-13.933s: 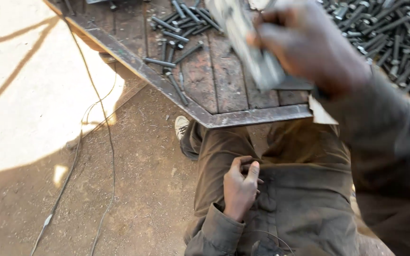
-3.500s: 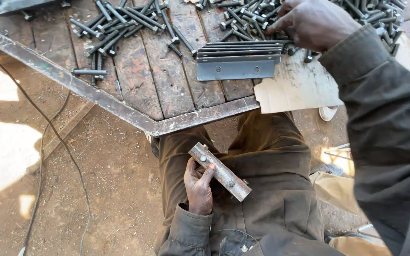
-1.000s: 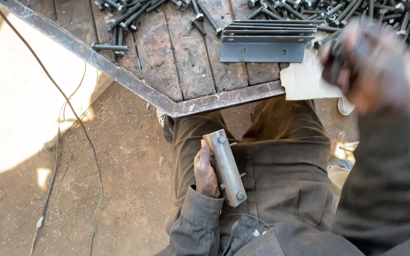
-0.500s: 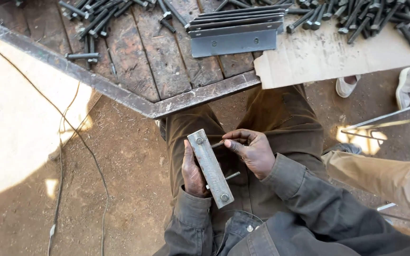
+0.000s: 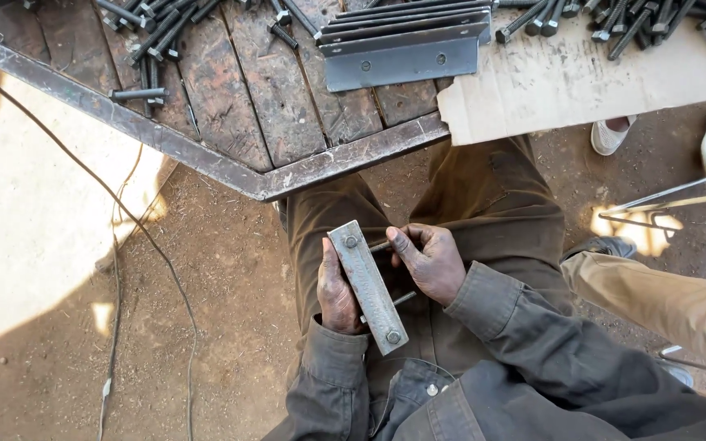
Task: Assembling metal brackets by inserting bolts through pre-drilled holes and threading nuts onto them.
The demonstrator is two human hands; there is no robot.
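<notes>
the left hand (image 5: 337,287) grips a short grey metal bar (image 5: 368,286) over the lap, its fingers curled behind the bar and mostly hidden. a bolt head (image 5: 350,242) sits in the hole at the bar's far end and another (image 5: 393,336) at the near end. the right hand (image 5: 429,263) is just beside the bar, its fingers (image 5: 406,245) pinching the upper bolt shank (image 5: 380,246) that sticks out behind the bar; a second shank (image 5: 404,299) shows lower, under the palm. beyond the fingers, the wooden desk (image 5: 239,90) carries a stack of angle brackets (image 5: 406,41), loose bolts (image 5: 153,37) to their left, and more bolts (image 5: 631,20) on a cardboard sheet (image 5: 565,82) (no container holds any of them).
</notes>
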